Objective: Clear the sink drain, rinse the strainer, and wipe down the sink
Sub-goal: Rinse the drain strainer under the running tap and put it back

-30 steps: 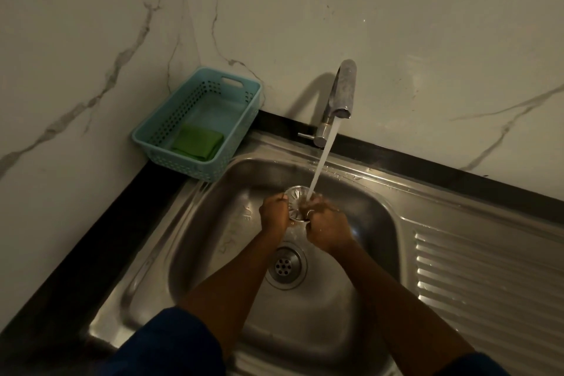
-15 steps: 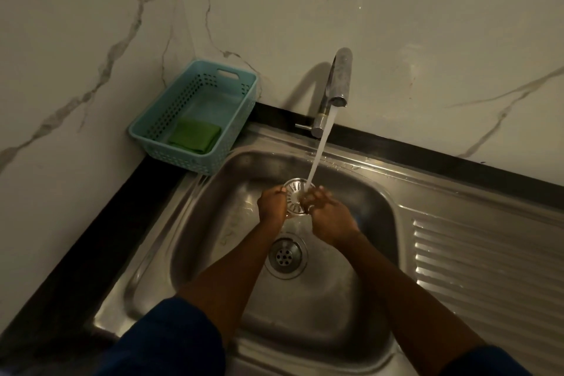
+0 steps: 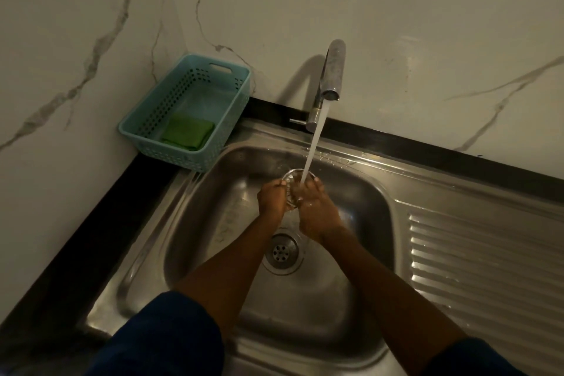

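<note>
Steel sink (image 3: 213, 223) under a marble wall, tap (image 3: 332, 70) running.
I see both hands curled, none wide: left hand (image 3: 271, 197) grips the strainer (image 3: 293, 178) at its left rim, right hand (image 3: 317, 210) at its right. Strainer held between them under the stream (image 3: 311, 149), above the sink floor, behind the drain (image 3: 282, 250).

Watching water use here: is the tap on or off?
On. A stream of water falls from the tap onto the strainer, which the left hand and right hand hold above the sink.
</note>
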